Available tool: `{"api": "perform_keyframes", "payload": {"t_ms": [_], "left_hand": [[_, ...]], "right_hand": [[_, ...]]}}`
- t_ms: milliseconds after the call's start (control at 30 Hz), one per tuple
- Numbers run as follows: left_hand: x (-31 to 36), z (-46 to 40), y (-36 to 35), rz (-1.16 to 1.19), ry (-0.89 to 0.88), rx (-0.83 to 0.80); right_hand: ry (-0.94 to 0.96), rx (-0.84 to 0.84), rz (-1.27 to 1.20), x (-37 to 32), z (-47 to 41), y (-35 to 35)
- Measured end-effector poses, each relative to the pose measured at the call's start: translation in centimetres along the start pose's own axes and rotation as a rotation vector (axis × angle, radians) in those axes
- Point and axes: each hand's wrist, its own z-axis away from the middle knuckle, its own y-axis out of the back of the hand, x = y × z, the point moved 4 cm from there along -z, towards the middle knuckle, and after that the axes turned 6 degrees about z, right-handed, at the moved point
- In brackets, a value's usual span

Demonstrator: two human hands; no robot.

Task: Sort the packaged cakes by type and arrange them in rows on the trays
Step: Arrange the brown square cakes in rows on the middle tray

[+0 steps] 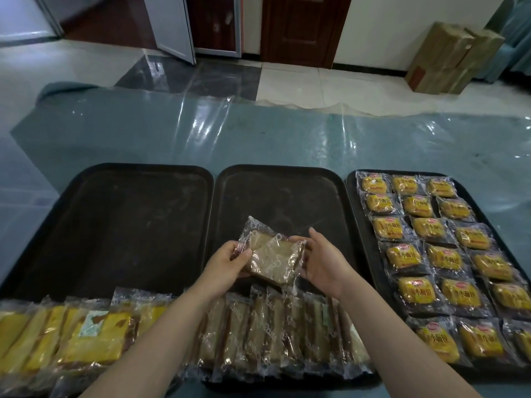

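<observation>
Together our left hand (230,258) and right hand (321,262) grip two pale wrapped cakes (273,258), fingers curled round their ends, above the middle tray (287,191); yellow cakes (436,251) fill the right tray (352,225) in rows.

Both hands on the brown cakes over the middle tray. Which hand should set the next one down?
Probably left: the left hand grips the front brown cake by its edge over the middle tray; the right hand steadies the packets.

Both forearms extended forward; left hand (230,258) and right hand (321,261) face each other, fingers curled, gripping.
</observation>
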Motion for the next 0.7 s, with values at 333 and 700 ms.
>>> {"api": "perform_keyframes", "payload": {"t_ms": [333, 700], "left_hand": [[-0.6, -7.1, 1.1, 0.049, 0.053, 0.237], [0.7, -12.2, 1.9, -0.540, -0.045, 0.232]], "right_hand": [[0.375, 0.267, 1.049, -1.5, -6.2, -0.9], [0.735, 0.083, 1.714, -1.2, -11.9, -4.2]]}}
